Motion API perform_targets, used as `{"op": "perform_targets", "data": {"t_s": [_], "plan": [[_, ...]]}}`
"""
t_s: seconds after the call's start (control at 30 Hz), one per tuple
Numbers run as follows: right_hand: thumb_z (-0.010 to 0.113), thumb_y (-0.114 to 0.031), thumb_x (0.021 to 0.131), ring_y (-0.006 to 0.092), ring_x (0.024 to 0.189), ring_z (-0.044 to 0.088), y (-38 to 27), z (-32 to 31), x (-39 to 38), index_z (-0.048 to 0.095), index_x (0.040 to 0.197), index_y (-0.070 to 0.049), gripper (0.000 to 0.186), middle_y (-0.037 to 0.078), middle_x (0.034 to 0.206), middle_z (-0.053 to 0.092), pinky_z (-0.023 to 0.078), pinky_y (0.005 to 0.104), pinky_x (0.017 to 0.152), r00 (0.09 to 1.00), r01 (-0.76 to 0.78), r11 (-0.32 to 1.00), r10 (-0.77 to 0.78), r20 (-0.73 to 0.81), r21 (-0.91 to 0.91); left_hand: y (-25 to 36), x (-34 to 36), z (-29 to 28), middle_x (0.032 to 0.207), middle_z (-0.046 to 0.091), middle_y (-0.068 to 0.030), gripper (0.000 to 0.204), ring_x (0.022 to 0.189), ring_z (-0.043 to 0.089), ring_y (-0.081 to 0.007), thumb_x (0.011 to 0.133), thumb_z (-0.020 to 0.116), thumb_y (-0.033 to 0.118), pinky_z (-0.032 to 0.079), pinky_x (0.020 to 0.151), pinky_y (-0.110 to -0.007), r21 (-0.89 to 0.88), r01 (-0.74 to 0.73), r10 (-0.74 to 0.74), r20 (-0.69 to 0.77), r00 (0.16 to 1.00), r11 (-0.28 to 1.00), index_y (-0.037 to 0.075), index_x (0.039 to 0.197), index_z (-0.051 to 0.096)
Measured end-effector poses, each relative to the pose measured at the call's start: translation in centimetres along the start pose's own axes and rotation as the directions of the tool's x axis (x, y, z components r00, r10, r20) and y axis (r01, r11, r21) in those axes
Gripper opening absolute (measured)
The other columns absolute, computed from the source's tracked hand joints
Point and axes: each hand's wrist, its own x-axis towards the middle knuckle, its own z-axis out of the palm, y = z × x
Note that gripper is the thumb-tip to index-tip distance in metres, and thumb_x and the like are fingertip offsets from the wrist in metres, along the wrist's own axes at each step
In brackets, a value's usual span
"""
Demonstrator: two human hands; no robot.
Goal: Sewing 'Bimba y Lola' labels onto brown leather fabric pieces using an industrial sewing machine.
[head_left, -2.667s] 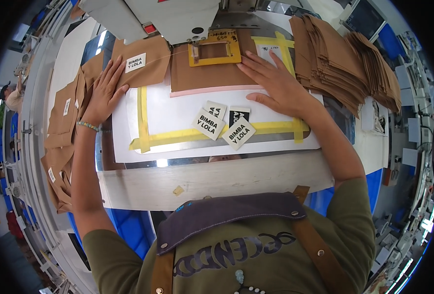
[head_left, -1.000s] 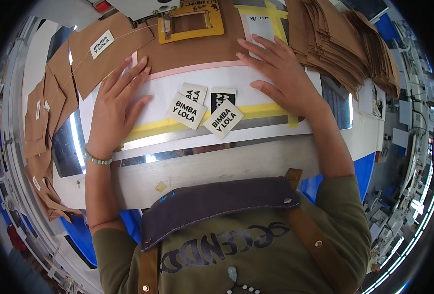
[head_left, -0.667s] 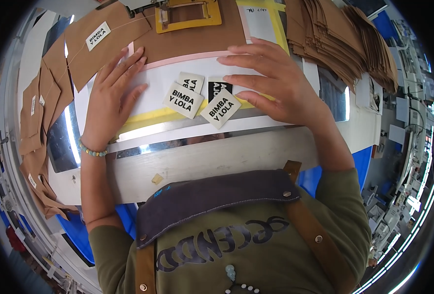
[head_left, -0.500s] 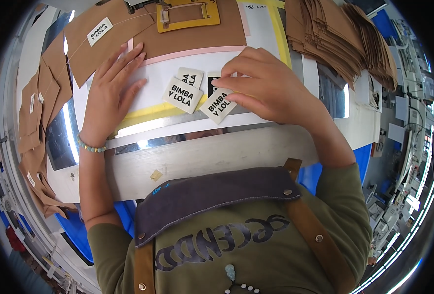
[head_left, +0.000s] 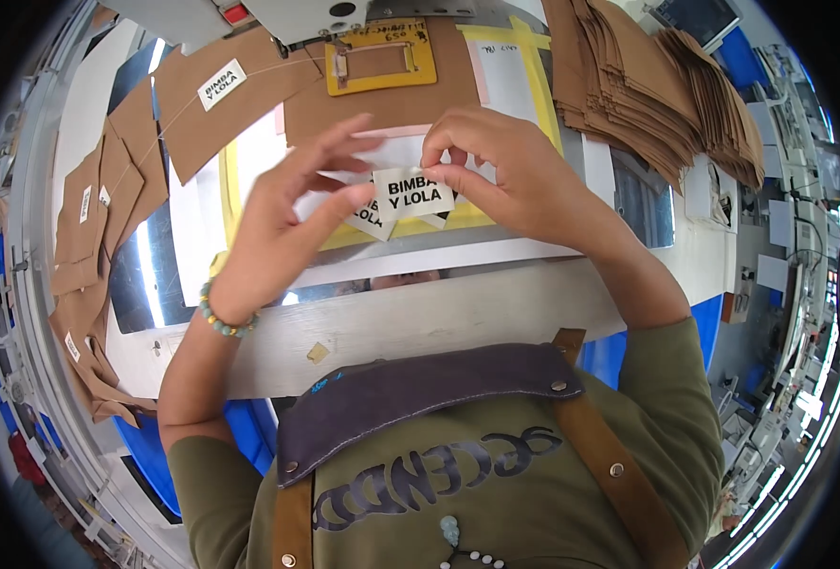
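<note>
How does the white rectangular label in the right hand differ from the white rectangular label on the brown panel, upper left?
The held label is pinched by the fingers of the right hand; the other label lies on the brown panel. The held label sits nearly level in view; the other label slants, its right end higher. Both are white with dark print.

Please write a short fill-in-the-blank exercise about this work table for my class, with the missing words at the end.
1. The white label in front of the others is pinched by the ____ hand.
2. A bead bracelet is worn on the ____ arm.
3. The frame lying on the brown sheet is coloured ____.
4. The stacked pieces to the right of that frame are coloured ____.

Missing words: right; left; yellow; brown.
</note>
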Motion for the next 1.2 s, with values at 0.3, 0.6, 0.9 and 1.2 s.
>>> {"op": "perform_targets", "data": {"t_s": [0.3,0.6,0.9,1.2], "plan": [[0.077,-0.010,0.100,0.0166,0.086,0.068,0.7,-0.5,2.1,0.077,0.112,-0.003,0.014,0.006,0.101,0.075,0.055,0.0322,0.077,0.994,-0.103,0.973,0.091,0.065,0.205,-1.8,1.0,0.7,0.101,0.080,-0.0030,0.023,0.091,0.067,-0.0039,0.107,0.073,0.009,0.055,0.082,-0.026,-0.149,0.197,-0.200,-0.004,0.980,0.969,0.000,0.128,0.076],[0.077,-0.012,0.099,0.0123,0.085,0.074,8.1,-3.0,10.6,0.083,0.112,0.000,0.018,0.007,0.094,0.082,0.059,0.0285,0.079,0.974,-0.165,0.986,0.167,-0.151,0.031,-0.9,4.8,-2.9,0.120,0.078,-0.0155,0.037,0.102,0.075,-0.0331,0.096,0.078,0.006,0.062,0.093,-0.042,0.630,-0.160,0.285,-0.102,0.953,0.760,0.000,0.132,0.074],[0.079,-0.017,0.098,0.0192,0.086,0.078,8.3,-2.3,13.1,0.083,0.111,-0.002,0.021,0.012,0.094,0.084,0.061,0.0324,0.082,0.973,-0.196,0.974,0.178,-0.150,-0.111,-3.3,7.4,-3.1,0.150,0.068,-0.0129,0.050,0.138,0.060,-0.0384,0.095,0.080,0.013,0.051,0.117,-0.047,0.828,-0.344,0.393,0.166,0.905,0.442,0.000,0.142,0.069],[0.069,-0.015,0.102,0.0300,0.115,0.069,8.4,-3.4,9.0,0.084,0.113,-0.007,0.021,0.011,0.130,0.074,0.058,0.0404,0.099,0.972,0.176,0.880,-0.227,-0.064,-0.442,-4.3,7.9,-3.8,0.155,0.064,-0.0131,0.054,0.150,0.050,-0.0378,0.097,0.079,0.016,0.043,0.126,-0.048,0.836,-0.339,0.331,0.203,0.922,0.432,0.000,0.147,0.067]]}}
